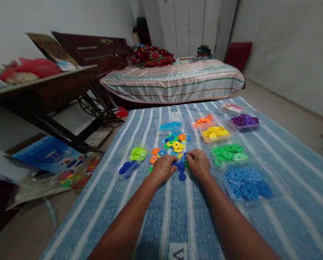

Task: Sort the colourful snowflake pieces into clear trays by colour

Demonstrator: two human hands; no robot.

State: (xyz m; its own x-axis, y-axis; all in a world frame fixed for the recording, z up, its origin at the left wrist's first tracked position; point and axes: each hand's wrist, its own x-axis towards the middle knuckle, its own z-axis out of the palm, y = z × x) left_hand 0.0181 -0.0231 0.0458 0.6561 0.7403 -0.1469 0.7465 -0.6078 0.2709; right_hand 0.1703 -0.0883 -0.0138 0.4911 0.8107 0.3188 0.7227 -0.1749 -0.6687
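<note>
A mixed pile of notched, flower-shaped plastic discs lies mid-table, with a yellow disc (177,146) and an orange disc (155,151) among them. Several dark blue discs (181,167) lie between my hands at the near side of the pile. My left hand (163,168) is closed, its fingertips on a dark blue disc at the pile's left. Opposite it, my right hand (199,163) has thumb and fingers pinched together beside the dark blue discs; what they hold, if anything, is hidden.
Clear tubs hold sorted discs: blue (244,182), green (229,153), yellow (215,132), purple (245,120), orange (203,120) and light blue (170,125). Leftward, one container holds lime discs (138,154) and dark blue ones. A bed (172,83) stands beyond the striped cloth (150,224).
</note>
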